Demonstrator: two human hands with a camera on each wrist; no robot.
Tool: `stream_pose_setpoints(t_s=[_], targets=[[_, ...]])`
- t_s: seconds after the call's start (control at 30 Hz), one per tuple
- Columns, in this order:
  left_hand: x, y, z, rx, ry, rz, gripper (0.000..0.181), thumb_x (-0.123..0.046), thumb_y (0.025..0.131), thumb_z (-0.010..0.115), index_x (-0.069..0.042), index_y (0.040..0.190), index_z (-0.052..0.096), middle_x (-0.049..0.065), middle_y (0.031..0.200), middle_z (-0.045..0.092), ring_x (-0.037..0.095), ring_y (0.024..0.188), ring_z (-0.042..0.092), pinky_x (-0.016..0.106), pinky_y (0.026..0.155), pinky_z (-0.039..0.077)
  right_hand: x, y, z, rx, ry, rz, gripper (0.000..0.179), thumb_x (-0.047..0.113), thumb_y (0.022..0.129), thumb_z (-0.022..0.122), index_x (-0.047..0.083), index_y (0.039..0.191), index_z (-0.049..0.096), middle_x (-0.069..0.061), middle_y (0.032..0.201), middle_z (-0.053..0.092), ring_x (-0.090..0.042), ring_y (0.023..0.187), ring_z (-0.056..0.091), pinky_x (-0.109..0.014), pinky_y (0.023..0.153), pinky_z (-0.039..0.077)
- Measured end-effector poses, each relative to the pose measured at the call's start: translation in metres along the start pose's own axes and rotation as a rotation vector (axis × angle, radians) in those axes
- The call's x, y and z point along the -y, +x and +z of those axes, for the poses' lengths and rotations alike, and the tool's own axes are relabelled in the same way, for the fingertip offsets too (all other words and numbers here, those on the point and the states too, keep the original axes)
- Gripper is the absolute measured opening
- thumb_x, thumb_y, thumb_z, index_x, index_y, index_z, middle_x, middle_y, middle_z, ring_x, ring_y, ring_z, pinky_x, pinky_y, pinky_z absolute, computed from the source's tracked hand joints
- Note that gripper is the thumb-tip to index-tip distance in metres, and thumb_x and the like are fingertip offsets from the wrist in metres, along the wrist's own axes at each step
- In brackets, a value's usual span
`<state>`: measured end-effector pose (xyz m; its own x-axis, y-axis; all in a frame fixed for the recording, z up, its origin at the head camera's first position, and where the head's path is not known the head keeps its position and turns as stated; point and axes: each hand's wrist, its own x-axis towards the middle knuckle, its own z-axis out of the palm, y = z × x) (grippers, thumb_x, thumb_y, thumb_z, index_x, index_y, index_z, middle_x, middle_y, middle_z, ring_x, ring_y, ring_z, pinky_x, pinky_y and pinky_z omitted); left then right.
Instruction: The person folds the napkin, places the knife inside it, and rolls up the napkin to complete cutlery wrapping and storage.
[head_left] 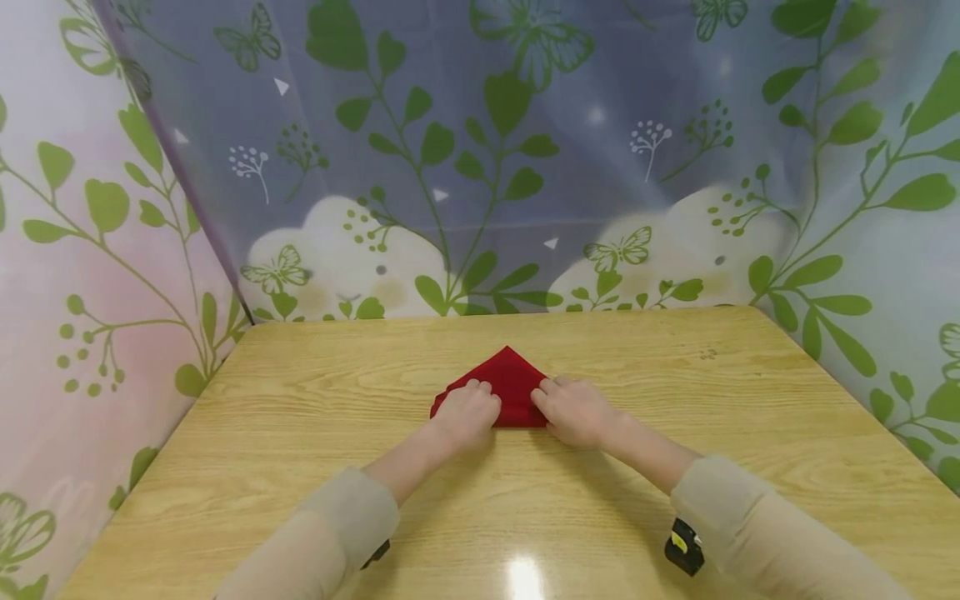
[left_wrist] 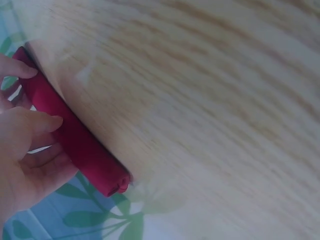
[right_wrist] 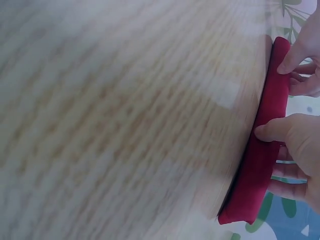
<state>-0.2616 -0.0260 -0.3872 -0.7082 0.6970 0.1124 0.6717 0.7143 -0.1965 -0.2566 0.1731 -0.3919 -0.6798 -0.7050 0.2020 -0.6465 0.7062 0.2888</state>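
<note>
A red cloth (head_left: 517, 379) lies on the table, its far side coming to a point and its near edge straight. In both wrist views that near edge shows as a thick folded roll (left_wrist: 92, 145), with layered cloth at its end. My left hand (head_left: 468, 412) grips the roll left of the middle, thumb on the near face and fingers behind. To the right, my right hand (head_left: 577, 410) pinches the same edge in the same way. The right wrist view shows the right thumb (right_wrist: 270, 131) pressed on the roll. Part of the cloth's left side is hidden by the left hand.
The wood-grain table (head_left: 300, 367) stretches out on all sides of the cloth. Behind it hangs a blue backdrop (head_left: 615, 67) printed with leaves and butterflies, and patterned sheets flank both sides. A small black device (head_left: 684, 547) shows beneath the right sleeve.
</note>
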Motion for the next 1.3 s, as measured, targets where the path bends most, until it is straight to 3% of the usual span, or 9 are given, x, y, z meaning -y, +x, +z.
stream_pose_setpoints(t_s=[0.17, 0.4, 0.67, 0.93, 1.1, 1.3], targets=[[-0.002, 0.000, 0.002, -0.008, 0.004, -0.007, 0.007, -0.010, 0.081, 0.063, -0.006, 0.083, 0.057, 0.008, 0.077, 0.056, 0.022, 0.073, 0.053, 0.031, 0.059, 0.048, -0.001, 0.000, 0.002, 0.003, 0.012, 0.007, 0.021, 0.014, 0.074, 0.072, 0.005, 0.086, 0.056, -0.008, 0.084, 0.057, -0.025, 0.075, 0.057, -0.034, 0.059, 0.050], [-0.005, 0.000, 0.002, -0.020, 0.050, 0.003, 0.006, -0.011, 0.082, 0.062, -0.006, 0.081, 0.059, 0.008, 0.073, 0.056, 0.021, 0.069, 0.053, 0.029, 0.055, 0.048, -0.002, 0.002, 0.003, 0.032, 0.040, 0.016, 0.023, 0.013, 0.073, 0.074, 0.005, 0.085, 0.056, -0.007, 0.082, 0.054, -0.024, 0.072, 0.056, -0.033, 0.056, 0.049], [-0.003, 0.003, 0.002, -0.006, 0.007, -0.008, 0.006, -0.010, 0.080, 0.063, -0.006, 0.078, 0.060, 0.008, 0.073, 0.058, 0.022, 0.070, 0.055, 0.031, 0.058, 0.049, -0.003, 0.006, 0.003, 0.061, 0.068, 0.040, 0.018, 0.009, 0.072, 0.070, 0.008, 0.082, 0.055, -0.005, 0.076, 0.053, -0.022, 0.066, 0.054, -0.031, 0.055, 0.046], [0.000, 0.006, 0.003, 0.038, -0.015, -0.026, 0.007, -0.012, 0.081, 0.063, -0.006, 0.079, 0.060, 0.007, 0.077, 0.059, 0.023, 0.075, 0.055, 0.032, 0.064, 0.049, -0.004, 0.009, 0.004, 0.081, 0.057, 0.048, 0.020, 0.015, 0.071, 0.074, 0.009, 0.082, 0.058, -0.004, 0.077, 0.052, -0.022, 0.067, 0.054, -0.034, 0.053, 0.046], [0.000, 0.008, 0.005, 0.043, -0.016, -0.027, 0.008, -0.013, 0.081, 0.064, -0.006, 0.080, 0.060, 0.007, 0.077, 0.059, 0.022, 0.075, 0.055, 0.031, 0.065, 0.049, -0.004, 0.010, 0.003, 0.078, 0.035, 0.030, 0.022, 0.020, 0.071, 0.076, 0.010, 0.081, 0.060, -0.003, 0.075, 0.050, -0.020, 0.066, 0.054, -0.032, 0.053, 0.045], [-0.002, 0.007, 0.005, 0.031, 0.041, 0.016, 0.007, -0.011, 0.082, 0.062, -0.006, 0.077, 0.062, 0.007, 0.074, 0.058, 0.021, 0.072, 0.055, 0.030, 0.062, 0.050, -0.006, 0.012, 0.003, 0.082, 0.001, -0.012, 0.021, 0.023, 0.072, 0.076, 0.009, 0.080, 0.062, -0.002, 0.073, 0.050, -0.019, 0.065, 0.054, -0.030, 0.052, 0.045]])
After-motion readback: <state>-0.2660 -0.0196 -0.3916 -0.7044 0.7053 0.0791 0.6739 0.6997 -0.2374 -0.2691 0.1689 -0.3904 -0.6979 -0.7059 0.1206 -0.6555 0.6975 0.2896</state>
